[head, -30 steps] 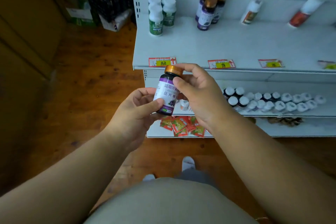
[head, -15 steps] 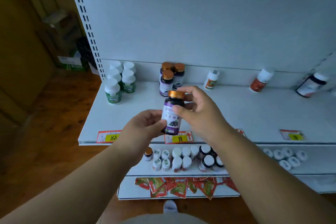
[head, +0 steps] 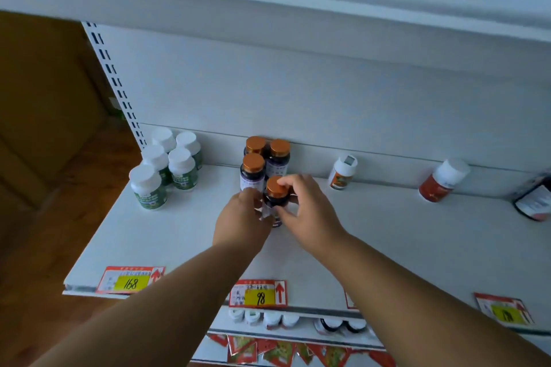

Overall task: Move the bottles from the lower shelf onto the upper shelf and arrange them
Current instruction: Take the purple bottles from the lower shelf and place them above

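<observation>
On the white upper shelf [head: 387,235], which spans most of the view, both bare arms reach in from below. Under its front edge the lower shelf [head: 298,332] shows only as a strip, with a row of small bottles [head: 272,319] seen mostly by their caps. Back on the upper shelf, five white-capped green bottles [head: 179,170] stand grouped at the left, and three purple bottles with orange caps [head: 253,162] stand upright against the back panel. Further right, a white-and-orange bottle [head: 343,171] and a red bottle [head: 441,180] lean against the panel, well apart.

Just in front of the three purple ones, the left hand [head: 241,222] and the right hand [head: 307,208] close from either side on one orange-capped purple bottle [head: 276,192], which stands upright. Right-hand fingers curl around its cap and shoulder; left-hand fingers pinch its lower body. Its base seems to rest on the shelf, though the hands hide the contact. Yellow price tags [head: 259,296] line the shelf's front edge.
</observation>
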### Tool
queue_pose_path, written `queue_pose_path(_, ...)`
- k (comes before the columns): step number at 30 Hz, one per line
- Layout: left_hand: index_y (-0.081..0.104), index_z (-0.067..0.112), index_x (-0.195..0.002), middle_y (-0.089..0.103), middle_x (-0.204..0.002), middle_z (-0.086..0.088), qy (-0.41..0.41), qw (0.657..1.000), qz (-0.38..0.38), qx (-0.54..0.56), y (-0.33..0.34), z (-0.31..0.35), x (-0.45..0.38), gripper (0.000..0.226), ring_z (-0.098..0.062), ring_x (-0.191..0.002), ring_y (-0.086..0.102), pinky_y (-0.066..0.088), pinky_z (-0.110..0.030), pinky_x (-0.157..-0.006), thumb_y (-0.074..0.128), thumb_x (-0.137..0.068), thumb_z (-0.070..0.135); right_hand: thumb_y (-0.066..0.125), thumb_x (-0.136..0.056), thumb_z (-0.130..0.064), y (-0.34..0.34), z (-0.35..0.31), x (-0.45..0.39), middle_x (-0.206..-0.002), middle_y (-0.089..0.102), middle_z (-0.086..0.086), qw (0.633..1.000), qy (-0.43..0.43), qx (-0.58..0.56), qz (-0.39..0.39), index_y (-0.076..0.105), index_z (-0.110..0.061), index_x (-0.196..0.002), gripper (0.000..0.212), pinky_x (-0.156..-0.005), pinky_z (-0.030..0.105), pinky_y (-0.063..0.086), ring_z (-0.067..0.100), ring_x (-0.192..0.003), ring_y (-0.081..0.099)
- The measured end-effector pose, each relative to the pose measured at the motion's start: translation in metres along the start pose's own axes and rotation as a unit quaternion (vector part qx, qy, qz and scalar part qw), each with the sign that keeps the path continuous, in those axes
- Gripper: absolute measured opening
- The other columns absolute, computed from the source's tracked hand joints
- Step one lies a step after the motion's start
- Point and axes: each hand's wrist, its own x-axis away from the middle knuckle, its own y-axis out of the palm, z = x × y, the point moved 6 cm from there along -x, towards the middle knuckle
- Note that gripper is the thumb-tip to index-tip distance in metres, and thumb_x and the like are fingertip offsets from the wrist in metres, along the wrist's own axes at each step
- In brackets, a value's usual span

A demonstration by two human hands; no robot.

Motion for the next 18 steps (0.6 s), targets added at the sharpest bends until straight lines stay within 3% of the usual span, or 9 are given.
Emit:
queue_pose_path(6,0.057,0.025,-0.12,0.063,-0.108,0.007,0.032,0.998,0.026,0.036,-0.001,0.004,-0.004,0.037,-0.011,-0.093,0.061,0.05,-0.024,-0.079,0.071,-0.085,0.022,0.076,-0.08,-0.014,0.004,0.01,-0.018,-0.113,0.05,0.006,0.995,-0.052,0.081,0.03,0.057,-0.017,-0.123,0.046,-0.084,0.027,0.041,0.022,-0.107,0.05)
queue_pose_path(12,0.055,0.026,-0.133,0.064,-0.117,0.006,0.055,0.998,0.009,0.026,0.0,0.006,-0.008,0.046,-0.006,-0.102,0.06,0.048,-0.02,-0.083,0.064,-0.089,0.015,0.074,-0.081,-0.015,0.008,0.012,-0.035,-0.113,0.052,0.011,0.994,-0.035,0.093,0.034,0.058,-0.014,-0.125,0.047,-0.08,0.037,0.048,0.03,-0.103,0.055)
queue_pose_path(18,0.049,0.023,-0.14,0.06,-0.133,0.002,0.06,0.997,-0.044,0.033,0.005,0.012,-0.005,0.049,-0.015,-0.12,0.058,0.051,-0.033,-0.098,0.059,-0.093,0.012,0.073,-0.083,-0.012,0.011,0.01,-0.04,-0.117,0.053,0.015,0.992,-0.013,0.125,0.031,0.055,-0.01,-0.129,0.05,-0.083,0.041,0.049,0.034,-0.108,0.054)
